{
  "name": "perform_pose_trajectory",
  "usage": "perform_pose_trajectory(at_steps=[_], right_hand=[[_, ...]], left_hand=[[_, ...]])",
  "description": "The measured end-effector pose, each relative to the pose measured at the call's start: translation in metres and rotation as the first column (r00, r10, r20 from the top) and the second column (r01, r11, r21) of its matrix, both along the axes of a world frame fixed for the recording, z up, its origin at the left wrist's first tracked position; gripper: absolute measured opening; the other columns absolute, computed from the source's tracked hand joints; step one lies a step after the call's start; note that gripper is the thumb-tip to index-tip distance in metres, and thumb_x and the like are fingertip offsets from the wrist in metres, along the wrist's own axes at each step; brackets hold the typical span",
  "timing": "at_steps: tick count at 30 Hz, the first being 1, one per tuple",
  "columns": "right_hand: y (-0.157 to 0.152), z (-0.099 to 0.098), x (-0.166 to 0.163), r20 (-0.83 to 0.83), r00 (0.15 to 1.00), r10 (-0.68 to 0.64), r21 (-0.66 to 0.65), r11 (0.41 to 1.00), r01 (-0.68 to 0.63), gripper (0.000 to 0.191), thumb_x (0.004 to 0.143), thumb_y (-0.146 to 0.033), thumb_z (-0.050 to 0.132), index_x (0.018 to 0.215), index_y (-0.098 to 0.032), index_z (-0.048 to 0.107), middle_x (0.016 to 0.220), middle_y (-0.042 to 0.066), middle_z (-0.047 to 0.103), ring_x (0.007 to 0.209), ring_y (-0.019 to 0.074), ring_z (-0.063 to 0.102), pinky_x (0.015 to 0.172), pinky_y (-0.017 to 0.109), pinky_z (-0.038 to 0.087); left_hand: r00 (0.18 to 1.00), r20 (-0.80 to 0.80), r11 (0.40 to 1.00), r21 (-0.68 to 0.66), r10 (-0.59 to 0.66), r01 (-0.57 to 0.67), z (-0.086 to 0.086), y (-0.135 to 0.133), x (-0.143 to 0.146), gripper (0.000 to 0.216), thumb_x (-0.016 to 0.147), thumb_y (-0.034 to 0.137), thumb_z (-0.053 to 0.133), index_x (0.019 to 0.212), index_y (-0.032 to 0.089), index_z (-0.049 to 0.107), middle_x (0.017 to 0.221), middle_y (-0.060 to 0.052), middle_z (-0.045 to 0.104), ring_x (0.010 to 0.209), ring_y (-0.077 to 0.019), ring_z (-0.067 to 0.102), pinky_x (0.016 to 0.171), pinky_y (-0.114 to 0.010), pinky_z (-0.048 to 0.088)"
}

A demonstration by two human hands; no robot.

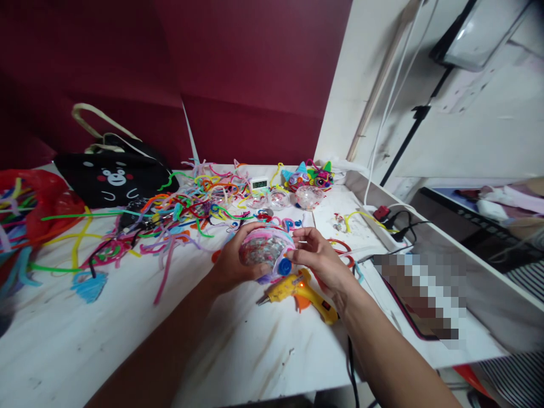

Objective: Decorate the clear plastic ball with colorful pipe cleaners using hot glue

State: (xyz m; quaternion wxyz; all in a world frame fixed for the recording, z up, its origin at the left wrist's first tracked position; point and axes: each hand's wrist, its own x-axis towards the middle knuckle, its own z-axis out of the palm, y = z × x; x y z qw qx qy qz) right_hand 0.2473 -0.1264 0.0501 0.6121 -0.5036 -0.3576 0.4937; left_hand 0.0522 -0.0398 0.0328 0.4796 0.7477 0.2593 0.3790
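Observation:
A rounded clear plastic body point(262, 249), wrapped in pink, blue and purple pipe cleaner with shiny bits inside, is held just above the white table. My left hand point(233, 262) is wrapped around its left side, thumb on the near face. My right hand point(317, 259) grips its right edge with thumb and fingertips, beside a blue round cap point(284, 266) on its front. Exactly what the right fingertips press on is partly hidden. Right below lies a yellow hot glue gun point(293, 289), its orange light on and its nozzle pointing left.
Tangled pipe cleaners point(187, 209) cover the table's back left, near a black bag point(114, 175) and a red plastic bag point(46, 198). Behind stand finished-looking decorated figures point(308, 177) and a small digital clock point(259, 183). A power strip point(385, 229) and a blurred-out tablet-like object point(419, 294) lie right.

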Motion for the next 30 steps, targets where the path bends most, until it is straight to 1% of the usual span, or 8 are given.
perform_pose_trajectory(at_steps=[6,10,14,18,21,25,30], right_hand=[[0.001,-0.001,0.0,0.009,1.0,0.0,0.004,1.0,0.0,0.049,0.052,-0.017,0.083,0.096,-0.023,0.06,0.089,-0.002,0.061,0.085,0.017,0.057,0.074,0.03,0.046],[0.001,0.0,0.001,0.005,1.0,0.005,0.01,1.0,-0.005,0.05,0.052,-0.018,0.084,0.096,-0.023,0.061,0.09,-0.002,0.061,0.084,0.017,0.057,0.074,0.031,0.046],[0.0,0.001,0.001,0.001,1.0,0.013,0.014,1.0,-0.013,0.05,0.053,-0.02,0.085,0.096,-0.023,0.06,0.09,-0.002,0.061,0.083,0.0166,0.057,0.073,0.031,0.045],[-0.001,0.005,-0.001,-0.021,1.0,0.01,-0.004,1.0,-0.01,0.054,0.049,-0.021,0.087,0.095,-0.023,0.059,0.089,-0.002,0.06,0.081,0.0161,0.056,0.071,0.031,0.045],[-0.002,0.009,-0.002,-0.043,0.999,-0.008,-0.032,0.999,0.006,0.054,0.048,-0.024,0.087,0.094,-0.023,0.059,0.091,-0.002,0.059,0.08,0.0162,0.057,0.072,0.031,0.046],[-0.004,0.014,-0.002,-0.073,0.997,-0.013,-0.048,0.999,0.009,0.047,0.054,-0.029,0.082,0.095,-0.023,0.06,0.095,-0.002,0.061,0.082,0.017,0.059,0.075,0.033,0.046],[-0.004,0.015,-0.001,-0.099,0.995,-0.008,-0.057,0.998,0.003,0.039,0.06,-0.032,0.08,0.092,-0.024,0.06,0.089,-0.002,0.067,0.085,0.0189,0.06,0.078,0.035,0.046]], left_hand=[[1.0,-0.002,1.0,-0.013,0.001,-0.001,0.002,-0.001,0.0,0.084,0.06,0.049,0.085,0.131,0.02,0.051,0.133,-0.013,0.06,0.12,-0.0338,0.062,0.098,-0.04,0.054],[1.0,-0.011,1.0,0.008,0.005,-0.005,0.003,0.0,0.0,0.083,0.06,0.049,0.084,0.131,0.02,0.052,0.133,-0.012,0.061,0.118,-0.0325,0.062,0.097,-0.039,0.055],[1.0,-0.011,1.0,-0.007,0.0,0.0,0.003,0.001,-0.001,0.084,0.06,0.052,0.084,0.131,0.02,0.051,0.13,-0.012,0.063,0.115,-0.0316,0.064,0.093,-0.037,0.057],[1.0,0.007,1.0,-0.019,-0.008,0.008,0.002,0.001,-0.001,0.084,0.06,0.05,0.084,0.131,0.02,0.051,0.129,-0.012,0.063,0.114,-0.0315,0.064,0.093,-0.037,0.057],[1.0,0.019,0.999,-0.046,-0.014,0.015,0.001,0.002,-0.001,0.085,0.06,0.051,0.085,0.131,0.019,0.051,0.128,-0.012,0.063,0.114,-0.0322,0.064,0.094,-0.038,0.056],[0.999,0.049,0.994,-0.11,0.007,-0.002,-0.003,0.006,-0.001,0.091,0.057,0.056,0.085,0.133,0.019,0.05,0.13,-0.013,0.062,0.115,-0.0334,0.064,0.093,-0.038,0.057],[0.997,0.078,0.975,-0.222,0.022,-0.004,-0.006,0.008,-0.002,0.094,0.054,0.056,0.087,0.133,0.02,0.051,0.129,-0.013,0.064,0.113,-0.0325,0.065,0.09,-0.035,0.056]])
